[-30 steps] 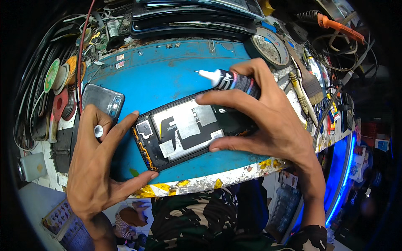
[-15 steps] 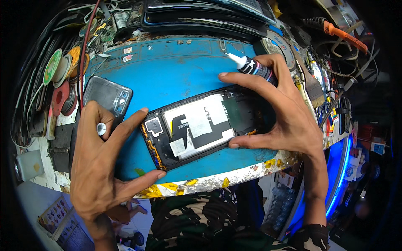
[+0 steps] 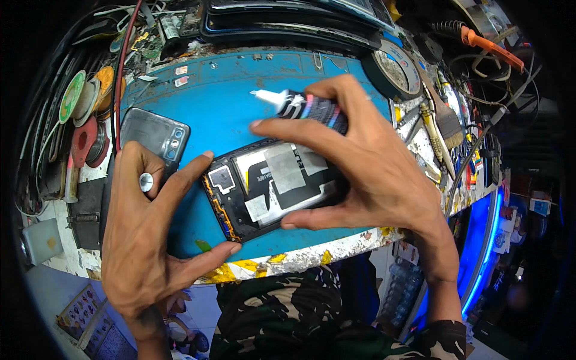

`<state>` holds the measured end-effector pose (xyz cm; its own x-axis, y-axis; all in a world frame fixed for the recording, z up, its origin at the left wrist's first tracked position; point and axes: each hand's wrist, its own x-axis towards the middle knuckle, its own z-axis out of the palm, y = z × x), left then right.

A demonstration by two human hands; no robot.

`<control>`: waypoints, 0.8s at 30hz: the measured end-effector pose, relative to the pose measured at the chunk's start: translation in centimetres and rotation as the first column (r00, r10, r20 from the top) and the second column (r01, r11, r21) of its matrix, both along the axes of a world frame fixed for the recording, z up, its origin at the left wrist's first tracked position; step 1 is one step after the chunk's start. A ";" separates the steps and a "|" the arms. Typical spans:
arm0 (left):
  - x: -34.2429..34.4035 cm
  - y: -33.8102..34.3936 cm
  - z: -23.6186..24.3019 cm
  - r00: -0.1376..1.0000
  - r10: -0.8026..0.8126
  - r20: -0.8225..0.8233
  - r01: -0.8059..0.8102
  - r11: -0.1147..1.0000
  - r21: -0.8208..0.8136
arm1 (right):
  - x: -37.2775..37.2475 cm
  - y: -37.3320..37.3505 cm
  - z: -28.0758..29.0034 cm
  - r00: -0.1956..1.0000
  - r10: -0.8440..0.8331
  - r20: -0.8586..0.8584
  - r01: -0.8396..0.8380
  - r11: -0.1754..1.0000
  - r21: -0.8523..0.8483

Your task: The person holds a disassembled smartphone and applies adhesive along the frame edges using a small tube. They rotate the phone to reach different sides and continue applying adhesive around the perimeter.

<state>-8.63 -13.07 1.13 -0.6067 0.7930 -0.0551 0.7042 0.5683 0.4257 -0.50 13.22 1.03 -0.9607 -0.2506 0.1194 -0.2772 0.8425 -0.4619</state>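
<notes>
An opened phone (image 3: 273,189), back cover off with battery and taped parts exposed, is lying on the blue surface (image 3: 222,102) close to its near edge, a little left of the middle. The left hand (image 3: 147,240) is bracing the phone's left end, forefinger and thumb spread open against its corners rather than clamped. The right hand (image 3: 372,174) is doing two things at once: its fingers are closing round a small glue tube (image 3: 306,107) with a white nozzle pointing left, while thumb and lower fingers are pressing on the phone's right end. The phone looks light, thin and stiff, yet fragile where the board and flex parts lie bare, so it is best taken by its long frame edges, not by the inside. The tube is probably soft and squeezable, so a gentle grip on its body suits it. A removed back cover (image 3: 155,135) with camera window is lying near the surface's left edge. Compared with a second ago, the phone is sitting further right and turned flatter, and the tube is now riding lower over it.
</notes>
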 end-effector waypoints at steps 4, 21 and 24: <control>0.0 -0.1 -0.1 1.000 -0.004 -0.015 0.004 1.000 0.017 | 0.3 0.2 0.4 0.980 -0.197 -0.036 0.200 0.975 0.097; 0.3 -0.1 -0.3 0.998 0.000 -0.060 0.003 0.999 0.048 | 0.2 -0.4 0.5 0.978 -0.174 -0.119 0.192 0.967 0.164; 0.4 0.0 -0.2 0.999 0.003 -0.053 0.000 0.999 0.045 | 0.2 -0.9 0.1 0.992 -0.059 -0.109 0.067 0.995 0.078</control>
<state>-8.26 -13.11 0.91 -0.6091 0.7930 0.0127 0.7257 0.5507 0.4124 -0.32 12.37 1.15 -0.9578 -0.2031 0.2032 -0.2662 0.8934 -0.3620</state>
